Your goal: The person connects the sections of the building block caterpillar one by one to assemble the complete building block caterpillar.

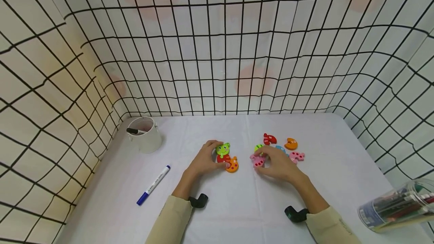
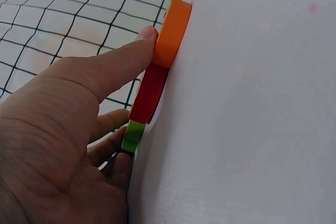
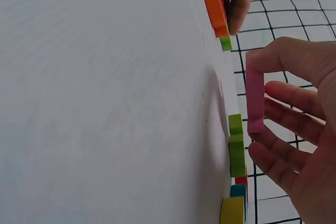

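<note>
My left hand [image 1: 213, 156] grips a joined row of flat puzzle pieces on the white table: a green frog-face piece [image 1: 223, 148], a red piece [image 1: 222, 157] and an orange piece [image 1: 233, 165]. In the left wrist view the thumb [image 2: 123, 59] presses the edge where the orange piece [image 2: 173, 30] meets the red one [image 2: 149, 93], and fingers curl at the green piece [image 2: 132, 136]. My right hand [image 1: 269, 162] pinches a pink piece [image 1: 257, 160], seen on edge between thumb and fingers [image 3: 255, 98], just off the cloth.
Loose pieces lie by the right hand: red [image 1: 269, 139], orange [image 1: 291, 144], pink [image 1: 297, 156], green [image 3: 236, 150]. A white cup [image 1: 146, 135] with a black marker stands back left. A blue-capped pen [image 1: 153, 185] lies front left, a clear jar of pens [image 1: 400, 204] front right. Grid-patterned walls enclose the table.
</note>
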`<state>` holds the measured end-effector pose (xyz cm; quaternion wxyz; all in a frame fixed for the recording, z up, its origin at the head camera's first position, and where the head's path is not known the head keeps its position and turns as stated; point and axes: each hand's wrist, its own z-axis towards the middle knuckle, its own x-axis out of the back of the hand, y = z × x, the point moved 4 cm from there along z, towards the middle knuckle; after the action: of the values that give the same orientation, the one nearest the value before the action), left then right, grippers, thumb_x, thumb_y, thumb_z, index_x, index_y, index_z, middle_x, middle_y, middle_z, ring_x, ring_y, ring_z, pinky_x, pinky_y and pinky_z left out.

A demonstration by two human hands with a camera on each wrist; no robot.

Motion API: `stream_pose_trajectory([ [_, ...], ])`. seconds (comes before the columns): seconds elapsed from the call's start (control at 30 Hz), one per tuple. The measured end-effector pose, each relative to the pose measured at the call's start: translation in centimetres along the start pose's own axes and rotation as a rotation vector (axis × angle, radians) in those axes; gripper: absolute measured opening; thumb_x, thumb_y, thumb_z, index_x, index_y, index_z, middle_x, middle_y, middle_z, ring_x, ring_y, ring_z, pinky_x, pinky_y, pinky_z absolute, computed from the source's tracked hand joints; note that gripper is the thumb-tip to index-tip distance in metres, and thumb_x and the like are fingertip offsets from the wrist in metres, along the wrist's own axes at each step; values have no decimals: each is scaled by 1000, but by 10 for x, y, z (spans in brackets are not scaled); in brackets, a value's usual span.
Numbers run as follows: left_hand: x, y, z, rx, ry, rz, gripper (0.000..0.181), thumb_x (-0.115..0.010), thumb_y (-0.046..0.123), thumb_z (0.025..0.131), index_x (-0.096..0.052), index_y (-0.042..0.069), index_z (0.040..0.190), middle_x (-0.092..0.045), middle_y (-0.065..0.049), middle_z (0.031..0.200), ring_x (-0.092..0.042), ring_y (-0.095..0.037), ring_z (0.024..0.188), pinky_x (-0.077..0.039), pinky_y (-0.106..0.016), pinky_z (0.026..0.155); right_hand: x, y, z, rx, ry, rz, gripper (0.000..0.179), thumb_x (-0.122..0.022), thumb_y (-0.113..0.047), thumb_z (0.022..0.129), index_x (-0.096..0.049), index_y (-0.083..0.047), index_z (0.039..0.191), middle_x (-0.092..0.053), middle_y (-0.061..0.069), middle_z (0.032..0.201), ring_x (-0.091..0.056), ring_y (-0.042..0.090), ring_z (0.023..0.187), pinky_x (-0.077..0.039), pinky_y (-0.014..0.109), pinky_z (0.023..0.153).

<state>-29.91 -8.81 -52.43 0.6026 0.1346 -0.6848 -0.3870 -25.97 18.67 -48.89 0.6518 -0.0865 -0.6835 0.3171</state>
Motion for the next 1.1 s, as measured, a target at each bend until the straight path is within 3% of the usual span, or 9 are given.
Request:
stream_pose_trajectory([
  [0.3, -1, -4, 2, -26, 0, 17, 78, -84, 44, 82, -52, 19, 149, -45, -7, 154, -43, -29, 144, -40, -55, 118, -12, -14, 22, 82, -2, 56, 38, -84, -25, 83, -70, -26, 119, -69, -5, 124, -61, 20, 118, -57, 49, 99],
  [0.57, -2, -3, 3, -12, -3, 22, 77, -84, 42, 82, -52, 21, 149, -46, -5, 155, -43, -28, 145, -39, -55, 119, -21, -30, 40, 166, -47, 118, 35, -82, -21, 85, -73, -24, 118, -69, -7, 124, -63, 18, 117, -59, 43, 95],
  [0.8, -1, -1, 3, -34, 7, 18, 76, -84, 42, 82, -53, 19, 148, -47, -7, 153, -44, -30, 143, -41, -55, 117, -28, -35, 47, 171, -106, 128, 35, -81, -18, 87, -73, -23, 120, -68, -8, 125, -63, 17, 114, -58, 42, 99],
  [1.1, 0, -1, 3, -44, 11, 17, 76, -84, 41, 82, -54, 18, 147, -48, -8, 152, -44, -30, 143, -40, -54, 118, -39, -30, 51, 148, -158, 109, 37, -80, -15, 88, -74, -22, 123, -68, -5, 132, -59, 22, 130, -54, 46, 106],
])
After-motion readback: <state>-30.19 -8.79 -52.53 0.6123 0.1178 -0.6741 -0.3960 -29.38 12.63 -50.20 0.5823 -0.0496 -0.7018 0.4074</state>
